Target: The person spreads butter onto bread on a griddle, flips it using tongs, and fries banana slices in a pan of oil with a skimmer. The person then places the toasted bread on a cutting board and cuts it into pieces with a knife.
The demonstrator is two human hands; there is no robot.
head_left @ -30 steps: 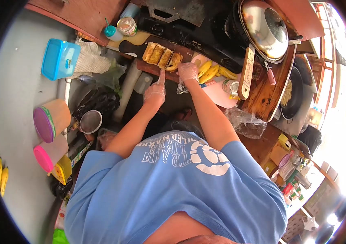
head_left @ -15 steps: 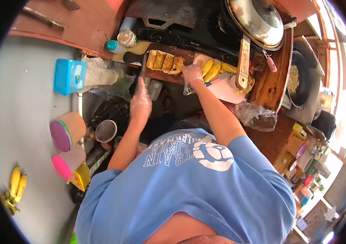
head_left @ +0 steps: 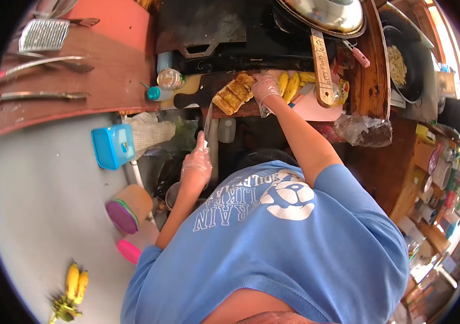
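Note:
My left hand, in a clear plastic glove, is closed round the handle of a knife. Its blade points up toward the near left end of a browned, filled toast scored crosswise into strips. The toast lies slanted on a dark wooden board. At its upper right end, my gloved right hand grips the toast, the fingertips partly hidden. Just right of that hand, peeled-looking yellow bananas rest by a pink cutting board.
Behind the board stands a black stove with a lidded pan, its wooden handle reaching toward me. A teal-capped bottle and a jar stand left. A blue container is nearer; tongs lie far left.
The toast has turned from nearly level to slanted, its right end higher. My left hand and the knife have shifted right relative to the board. The whole view has also shifted.

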